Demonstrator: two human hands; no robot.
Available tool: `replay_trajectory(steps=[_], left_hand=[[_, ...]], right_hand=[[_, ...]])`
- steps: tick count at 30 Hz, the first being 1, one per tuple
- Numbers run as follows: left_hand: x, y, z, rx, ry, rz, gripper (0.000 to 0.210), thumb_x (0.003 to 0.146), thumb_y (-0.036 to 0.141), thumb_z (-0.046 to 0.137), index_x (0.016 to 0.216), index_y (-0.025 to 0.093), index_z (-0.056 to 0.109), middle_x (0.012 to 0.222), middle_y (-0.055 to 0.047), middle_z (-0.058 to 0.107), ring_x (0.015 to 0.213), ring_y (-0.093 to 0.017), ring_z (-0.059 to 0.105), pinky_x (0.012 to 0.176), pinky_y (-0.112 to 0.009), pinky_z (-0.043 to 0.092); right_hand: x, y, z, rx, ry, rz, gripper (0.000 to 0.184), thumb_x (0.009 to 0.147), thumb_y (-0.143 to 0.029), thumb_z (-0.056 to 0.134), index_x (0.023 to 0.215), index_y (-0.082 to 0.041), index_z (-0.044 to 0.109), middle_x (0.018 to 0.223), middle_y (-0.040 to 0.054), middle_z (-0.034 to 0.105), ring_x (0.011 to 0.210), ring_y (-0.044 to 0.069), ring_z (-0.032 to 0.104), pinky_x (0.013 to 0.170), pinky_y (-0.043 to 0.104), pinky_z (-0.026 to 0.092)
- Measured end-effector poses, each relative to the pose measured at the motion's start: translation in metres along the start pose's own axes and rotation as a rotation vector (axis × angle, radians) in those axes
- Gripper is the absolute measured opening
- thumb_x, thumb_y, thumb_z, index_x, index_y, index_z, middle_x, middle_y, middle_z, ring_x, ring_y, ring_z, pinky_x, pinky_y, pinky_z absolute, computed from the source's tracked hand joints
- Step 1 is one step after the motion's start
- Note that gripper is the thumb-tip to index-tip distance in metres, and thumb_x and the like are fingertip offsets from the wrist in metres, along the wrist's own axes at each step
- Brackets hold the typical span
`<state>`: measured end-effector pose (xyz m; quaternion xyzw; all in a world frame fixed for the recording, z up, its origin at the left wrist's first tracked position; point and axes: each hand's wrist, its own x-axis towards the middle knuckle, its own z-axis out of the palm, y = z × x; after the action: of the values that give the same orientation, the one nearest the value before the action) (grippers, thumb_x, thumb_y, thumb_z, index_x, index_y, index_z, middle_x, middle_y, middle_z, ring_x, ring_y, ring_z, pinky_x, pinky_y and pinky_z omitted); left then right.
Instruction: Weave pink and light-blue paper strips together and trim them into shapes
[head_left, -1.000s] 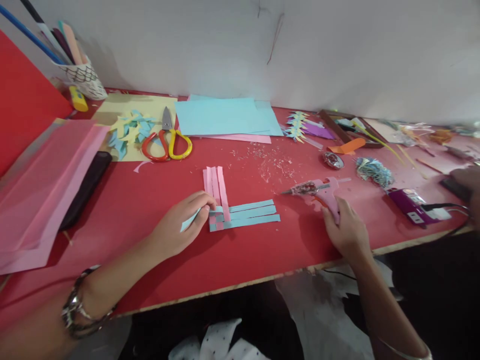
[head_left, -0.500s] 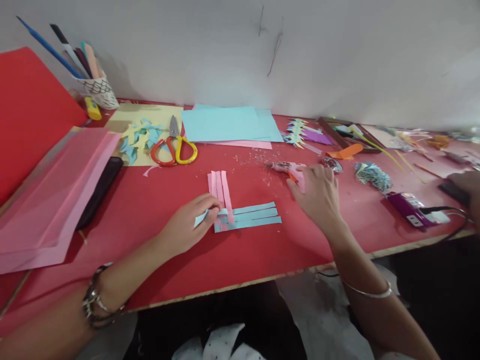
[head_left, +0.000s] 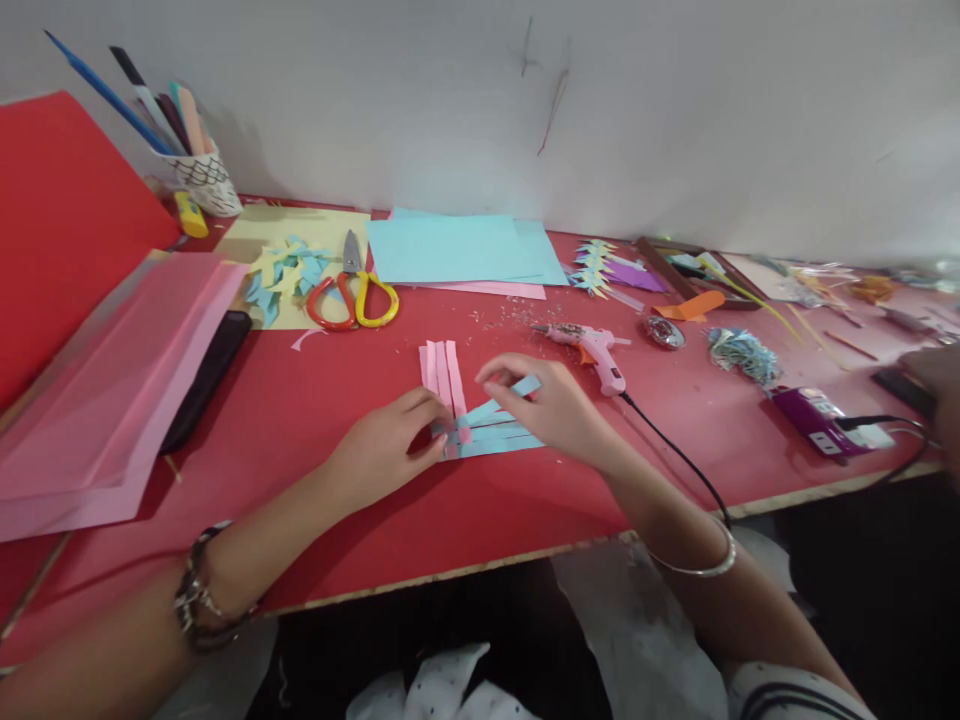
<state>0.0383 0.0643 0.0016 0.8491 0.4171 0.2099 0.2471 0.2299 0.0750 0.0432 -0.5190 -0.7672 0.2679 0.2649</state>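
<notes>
Pink paper strips (head_left: pixel 442 367) stand away from me and cross blue paper strips (head_left: pixel 495 439) that run right, interlaced at the corner. My left hand (head_left: pixel 386 447) is curled at that corner, thumb and fingertips closed on the strip ends, partly covering the crossing. A blue strip (head_left: pixel 484 411) slants up off the others. My right hand (head_left: pixel 551 405) is curled around its raised end, which shows between thumb and forefinger. Beyond my right hand a pink glue gun (head_left: pixel 600 355) lies on its side, its black cable running to the table's front edge.
Scissors (head_left: pixel 352 290), paper scraps (head_left: pixel 289 275) and blue sheets (head_left: pixel 442 250) lie at the back. Pink sheets (head_left: pixel 112 390) cover a dark object at left. A purple power strip (head_left: pixel 814 420) and shredded paper bundle (head_left: pixel 742 355) sit right. Another person's hand (head_left: pixel 934 375) is at the far right.
My right hand has left the glue gun and come left to the blue strips. One blue strip is now raised at its right end. My left hand stays at the corner.
</notes>
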Motion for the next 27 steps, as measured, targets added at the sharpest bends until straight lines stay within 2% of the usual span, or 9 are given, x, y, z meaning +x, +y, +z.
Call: replay_trajectory(steps=[5,8,12,18,21,27], left_hand=[[0.000,0.000,0.002,0.131,-0.009,0.043,0.018,0.081,0.021,0.038,0.085,0.020,0.055,0.092,-0.001,0.059,0.074,-0.013,0.059,0.059,-0.021,0.043],[-0.002,0.001,0.003,0.213,-0.011,0.082,0.020,0.082,0.021,0.038,0.089,0.021,0.056,0.093,-0.001,0.060,0.072,-0.012,0.058,0.056,-0.021,0.042],[-0.002,0.002,0.003,0.266,-0.005,0.133,0.022,0.084,0.023,0.036,0.090,0.021,0.057,0.092,-0.002,0.060,0.073,-0.012,0.058,0.056,-0.020,0.042],[-0.001,0.001,0.004,0.267,0.010,0.156,0.021,0.084,0.025,0.039,0.090,0.021,0.059,0.092,-0.002,0.061,0.074,-0.012,0.059,0.058,-0.020,0.043],[-0.002,0.000,0.004,0.252,0.005,0.167,0.021,0.083,0.021,0.040,0.092,0.021,0.059,0.093,-0.002,0.061,0.076,-0.013,0.060,0.059,-0.021,0.044],[-0.002,0.001,0.004,0.230,-0.010,0.153,0.023,0.081,0.016,0.042,0.093,0.023,0.060,0.094,-0.001,0.061,0.078,-0.013,0.060,0.060,-0.021,0.044]], right_hand=[[-0.013,0.019,-0.018,0.039,0.013,-0.002,0.014,0.074,-0.020,0.046,0.081,-0.018,0.057,0.081,0.0025,0.063,0.074,0.012,0.057,0.065,0.024,0.044],[-0.021,0.029,-0.019,0.017,0.049,0.018,0.014,0.074,-0.022,0.046,0.082,-0.018,0.057,0.083,0.0039,0.064,0.078,0.014,0.058,0.070,0.026,0.045],[-0.027,0.037,-0.015,-0.043,0.084,0.030,0.014,0.076,-0.021,0.045,0.083,-0.018,0.056,0.086,0.0045,0.065,0.079,0.015,0.059,0.067,0.027,0.045],[-0.034,0.039,-0.009,-0.162,0.143,0.028,0.016,0.077,-0.020,0.042,0.084,-0.018,0.056,0.083,0.0043,0.065,0.067,0.014,0.056,0.059,0.024,0.042],[-0.036,0.043,-0.007,-0.242,0.144,0.018,0.018,0.078,-0.020,0.041,0.086,-0.018,0.056,0.078,0.0033,0.063,0.056,0.011,0.050,0.057,0.023,0.039],[-0.037,0.046,-0.004,-0.367,0.177,-0.013,0.017,0.078,-0.019,0.040,0.084,-0.015,0.055,0.062,0.0002,0.056,0.051,0.012,0.046,0.057,0.024,0.033]])
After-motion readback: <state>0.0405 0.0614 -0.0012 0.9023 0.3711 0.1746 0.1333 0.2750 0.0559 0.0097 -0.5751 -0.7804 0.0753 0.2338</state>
